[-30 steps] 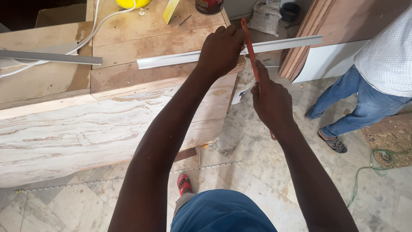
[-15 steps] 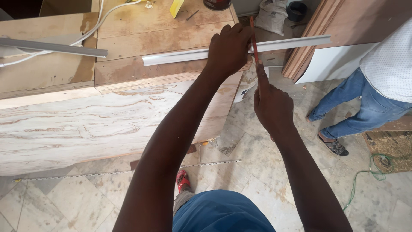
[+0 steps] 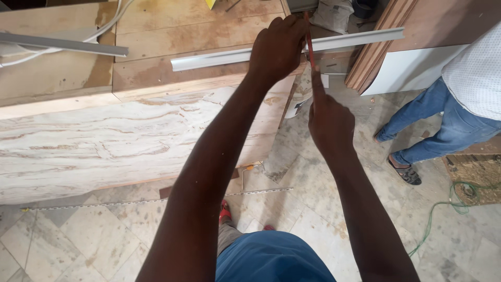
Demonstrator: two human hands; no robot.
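Observation:
My left hand [image 3: 277,48] presses down on a long grey metal strip [image 3: 219,57] that lies across the wooden worktop [image 3: 172,36] and juts out past its right end. My right hand [image 3: 329,121] grips a thin red saw blade [image 3: 310,43] held on edge, with the forefinger stretched along it. The blade crosses the strip right beside my left hand's fingers. The blade's far tip is hidden behind my left hand.
A second grey strip [image 3: 62,45] and a white cable [image 3: 99,32] lie at the worktop's far left. Another person in jeans [image 3: 443,125] stands at the right beside leaning boards [image 3: 381,47]. A green cord [image 3: 443,209] and a thin metal rail [image 3: 156,200] lie on the tiled floor.
My right hand and the red blade have drawn back toward me along the cut, and the view has dropped a little. My left hand stays pressed on the strip.

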